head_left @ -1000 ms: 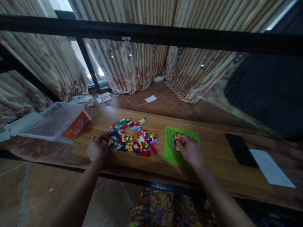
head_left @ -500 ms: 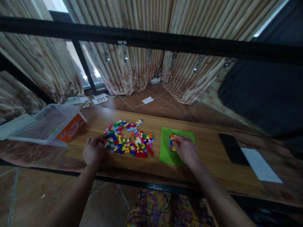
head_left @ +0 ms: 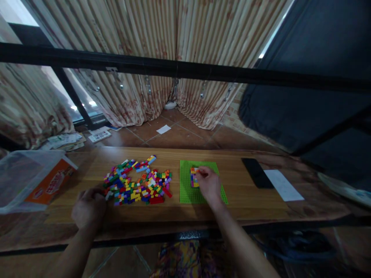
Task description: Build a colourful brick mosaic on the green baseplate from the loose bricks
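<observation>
My right hand point(head_left: 210, 186) is over the green studded baseplate point(head_left: 185, 197), its thumb and fingers pinched together at the right side of a small block of coloured toy bricks point(head_left: 193, 178). The hand covers part of this block, and anything between the fingertips is too small to make out. My left hand point(head_left: 89, 208) rests on the board with fingers curled, at the left edge of a loose pile of toy bricks point(head_left: 136, 185). Its fingertips are mostly hidden, so I cannot tell what they hold.
A clear plastic box point(head_left: 17, 173) with an orange label stands at the left. To the right of the baseplate lie a dark flat phone-like slab point(head_left: 257, 173) and a white sheet of paper point(head_left: 284, 185). A black metal bar point(head_left: 162, 65) crosses in front of the curtains.
The whole view has swung to the right, so everything sits further left. My right hand stays at the brick block on the baseplate, and my left hand stays beside the pile.
</observation>
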`<state>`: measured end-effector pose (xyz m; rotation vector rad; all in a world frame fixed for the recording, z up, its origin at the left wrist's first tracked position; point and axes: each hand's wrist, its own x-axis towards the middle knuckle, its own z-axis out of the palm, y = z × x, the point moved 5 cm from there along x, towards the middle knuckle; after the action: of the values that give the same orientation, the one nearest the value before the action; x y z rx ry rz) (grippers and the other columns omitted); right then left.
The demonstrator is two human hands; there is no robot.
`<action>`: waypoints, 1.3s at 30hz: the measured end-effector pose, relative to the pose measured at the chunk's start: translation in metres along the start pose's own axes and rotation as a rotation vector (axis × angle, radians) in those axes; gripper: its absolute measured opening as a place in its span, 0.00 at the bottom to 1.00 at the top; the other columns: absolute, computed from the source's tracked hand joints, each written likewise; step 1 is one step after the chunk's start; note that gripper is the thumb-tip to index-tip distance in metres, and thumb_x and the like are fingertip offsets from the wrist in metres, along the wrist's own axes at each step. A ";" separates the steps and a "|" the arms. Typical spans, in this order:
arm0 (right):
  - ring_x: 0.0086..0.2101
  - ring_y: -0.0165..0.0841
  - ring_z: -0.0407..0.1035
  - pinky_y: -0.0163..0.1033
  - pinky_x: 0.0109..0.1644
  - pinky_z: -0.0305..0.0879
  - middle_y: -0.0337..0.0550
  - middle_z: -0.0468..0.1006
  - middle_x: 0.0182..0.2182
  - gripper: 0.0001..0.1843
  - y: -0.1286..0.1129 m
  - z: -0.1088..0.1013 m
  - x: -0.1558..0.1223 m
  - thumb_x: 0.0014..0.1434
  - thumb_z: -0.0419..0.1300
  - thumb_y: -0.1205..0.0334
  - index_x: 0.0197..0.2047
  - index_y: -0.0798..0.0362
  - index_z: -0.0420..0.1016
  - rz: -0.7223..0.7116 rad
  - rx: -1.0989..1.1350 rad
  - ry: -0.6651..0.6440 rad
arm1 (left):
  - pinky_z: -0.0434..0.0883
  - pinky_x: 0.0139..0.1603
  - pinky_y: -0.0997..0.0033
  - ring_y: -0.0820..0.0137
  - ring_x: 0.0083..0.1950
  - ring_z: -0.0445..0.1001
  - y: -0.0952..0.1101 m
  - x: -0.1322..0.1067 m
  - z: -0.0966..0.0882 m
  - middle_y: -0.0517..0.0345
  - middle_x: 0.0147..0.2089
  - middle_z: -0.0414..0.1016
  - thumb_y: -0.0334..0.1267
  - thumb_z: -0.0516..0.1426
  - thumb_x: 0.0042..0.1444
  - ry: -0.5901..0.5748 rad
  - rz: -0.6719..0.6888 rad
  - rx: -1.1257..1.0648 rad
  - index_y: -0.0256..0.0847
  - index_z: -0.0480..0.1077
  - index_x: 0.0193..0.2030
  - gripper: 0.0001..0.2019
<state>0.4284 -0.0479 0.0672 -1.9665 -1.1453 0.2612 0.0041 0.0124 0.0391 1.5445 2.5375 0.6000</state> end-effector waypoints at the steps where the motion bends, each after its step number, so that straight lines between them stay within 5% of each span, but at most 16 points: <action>1: 0.30 0.34 0.73 0.39 0.35 0.67 0.45 0.80 0.31 0.17 0.009 -0.010 0.007 0.54 0.57 0.55 0.43 0.54 0.77 0.075 0.108 0.028 | 0.68 0.38 0.64 0.64 0.40 0.70 0.001 0.000 0.000 0.58 0.47 0.72 0.37 0.48 0.57 -0.001 0.006 -0.007 0.47 0.74 0.37 0.13; 5: 0.25 0.32 0.69 0.35 0.27 0.62 0.43 0.78 0.25 0.22 0.038 -0.050 0.033 0.42 0.65 0.50 0.38 0.57 0.77 0.240 0.368 0.145 | 0.68 0.37 0.63 0.62 0.40 0.71 0.002 -0.001 0.000 0.51 0.48 0.73 0.36 0.49 0.56 -0.009 0.018 -0.033 0.44 0.76 0.38 0.13; 8: 0.24 0.30 0.67 0.34 0.26 0.60 0.43 0.77 0.24 0.22 0.048 -0.062 0.040 0.36 0.68 0.50 0.33 0.57 0.77 0.318 0.459 0.154 | 0.67 0.38 0.62 0.61 0.41 0.71 0.001 -0.001 0.001 0.50 0.48 0.73 0.36 0.49 0.56 0.008 0.027 -0.037 0.44 0.76 0.38 0.14; 13: 0.25 0.31 0.69 0.35 0.28 0.61 0.41 0.77 0.23 0.21 0.045 -0.037 0.031 0.35 0.68 0.51 0.32 0.56 0.77 0.313 0.426 -0.023 | 0.66 0.37 0.64 0.62 0.40 0.71 0.000 -0.003 0.002 0.49 0.47 0.74 0.35 0.49 0.56 0.032 0.051 -0.055 0.41 0.76 0.38 0.14; 19: 0.28 0.34 0.72 0.38 0.32 0.65 0.41 0.80 0.27 0.14 0.023 -0.005 0.017 0.47 0.62 0.52 0.33 0.53 0.79 0.151 0.170 -0.178 | 0.65 0.36 0.65 0.62 0.40 0.71 0.003 -0.004 -0.001 0.50 0.47 0.74 0.35 0.49 0.56 0.017 0.013 -0.047 0.42 0.77 0.38 0.14; 28: 0.33 0.37 0.74 0.37 0.33 0.60 0.44 0.81 0.32 0.10 -0.003 0.009 0.005 0.56 0.58 0.57 0.37 0.51 0.78 -0.060 -0.422 -0.177 | 0.64 0.36 0.67 0.64 0.40 0.71 0.002 -0.004 0.001 0.53 0.45 0.74 0.34 0.50 0.56 0.039 0.028 -0.080 0.44 0.77 0.36 0.13; 39: 0.34 0.40 0.75 0.39 0.34 0.64 0.51 0.81 0.33 0.12 -0.019 0.014 0.006 0.57 0.56 0.58 0.35 0.54 0.79 -0.057 -0.644 -0.194 | 0.64 0.36 0.67 0.63 0.40 0.70 0.002 -0.003 0.000 0.53 0.44 0.74 0.35 0.49 0.56 0.035 0.026 -0.058 0.44 0.77 0.36 0.13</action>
<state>0.4118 -0.0306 0.0738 -2.4964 -1.5464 0.0504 0.0074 0.0108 0.0394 1.5630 2.5053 0.7034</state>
